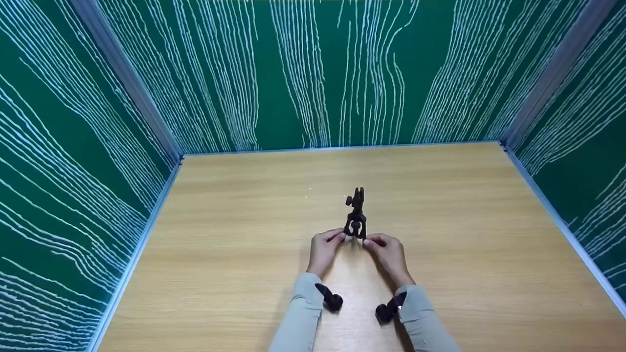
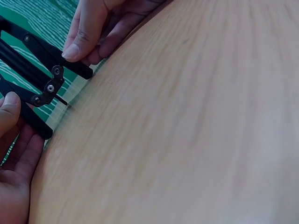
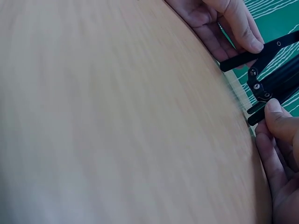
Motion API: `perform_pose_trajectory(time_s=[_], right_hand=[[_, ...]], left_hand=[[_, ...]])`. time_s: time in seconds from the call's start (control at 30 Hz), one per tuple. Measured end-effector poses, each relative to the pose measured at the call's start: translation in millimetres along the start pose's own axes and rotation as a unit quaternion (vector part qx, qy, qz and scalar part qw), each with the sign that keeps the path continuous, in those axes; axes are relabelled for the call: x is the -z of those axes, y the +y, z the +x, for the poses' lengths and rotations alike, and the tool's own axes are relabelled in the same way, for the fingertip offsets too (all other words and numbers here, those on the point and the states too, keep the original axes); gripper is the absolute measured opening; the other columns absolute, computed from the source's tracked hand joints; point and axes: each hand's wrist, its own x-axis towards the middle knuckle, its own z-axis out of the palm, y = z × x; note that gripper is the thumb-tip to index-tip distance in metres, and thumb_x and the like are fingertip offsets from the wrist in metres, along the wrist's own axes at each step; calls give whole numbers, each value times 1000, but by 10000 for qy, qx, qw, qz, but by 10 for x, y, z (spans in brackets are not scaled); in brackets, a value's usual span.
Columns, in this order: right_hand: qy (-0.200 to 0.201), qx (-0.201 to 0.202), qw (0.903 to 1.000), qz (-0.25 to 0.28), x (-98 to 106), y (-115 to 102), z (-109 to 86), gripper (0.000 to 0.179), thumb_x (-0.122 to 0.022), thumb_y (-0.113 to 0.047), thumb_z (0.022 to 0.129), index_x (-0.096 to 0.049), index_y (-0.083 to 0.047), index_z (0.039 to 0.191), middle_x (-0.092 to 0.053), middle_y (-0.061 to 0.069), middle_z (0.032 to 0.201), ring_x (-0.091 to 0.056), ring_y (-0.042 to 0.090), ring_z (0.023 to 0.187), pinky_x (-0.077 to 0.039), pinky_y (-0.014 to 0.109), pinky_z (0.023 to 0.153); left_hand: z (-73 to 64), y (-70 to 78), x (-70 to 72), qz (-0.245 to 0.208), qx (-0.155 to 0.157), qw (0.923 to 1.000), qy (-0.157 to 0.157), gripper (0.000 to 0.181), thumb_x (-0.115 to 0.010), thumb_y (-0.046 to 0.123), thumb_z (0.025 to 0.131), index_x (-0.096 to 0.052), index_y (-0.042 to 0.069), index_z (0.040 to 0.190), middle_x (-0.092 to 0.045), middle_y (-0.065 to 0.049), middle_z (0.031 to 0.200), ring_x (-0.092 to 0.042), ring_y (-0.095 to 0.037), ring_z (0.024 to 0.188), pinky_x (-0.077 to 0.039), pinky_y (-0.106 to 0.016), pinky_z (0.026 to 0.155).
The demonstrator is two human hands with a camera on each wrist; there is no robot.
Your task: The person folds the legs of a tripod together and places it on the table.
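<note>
A small black tripod (image 1: 358, 205) stands upright near the middle of the table, its narrow clamp-like head and a side knob at the top. My left hand (image 1: 325, 250) pinches one of its legs (image 2: 38, 123) low down, between thumb and fingers. On the other side my right hand (image 1: 391, 255) pinches another leg (image 3: 258, 115) close to its foot. In the left wrist view, hinged metal braces (image 2: 50, 87) join the spread legs to the centre post. Both hands stay low, right at the tabletop.
The light wooden table (image 1: 234, 205) is bounded at the back and sides by green panels (image 1: 337, 73) with white wavy lines. Tiny pale specks (image 1: 307, 196) lie left of the tripod. Black wrist mounts (image 1: 333, 300) stick inward from both grey sleeves.
</note>
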Motion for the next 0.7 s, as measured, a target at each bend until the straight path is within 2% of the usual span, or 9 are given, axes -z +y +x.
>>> perform_pose_trajectory(time_s=[0.27,0.47,0.7], right_hand=[[19,23,10000,-81,1,-12,-1,14,-75,-13,83,-75,-3,93,-74,11,97,-66,20,93,-48,25,84],[1,43,10000,-74,-3,-21,-14,14,-74,-13,83,-75,-3,93,-74,11,96,-66,19,92,-48,24,84],[-18,104,9999,8,1,-20,-16,15,-74,-13,84,-74,-3,95,-74,12,99,-66,19,93,-48,21,83]], left_hand=[[-2,0,-7,-236,71,9997,18,21,-69,14,87,-74,2,103,-73,-12,103,-69,-22,100,-54,-26,88],[-9,13,3,-105,105,9999,16,21,-70,16,86,-75,4,103,-73,-10,104,-69,-19,100,-54,-24,89],[-3,-3,-13,-236,21,9997,21,21,-70,14,86,-74,2,103,-73,-12,103,-69,-19,98,-54,-22,87]])
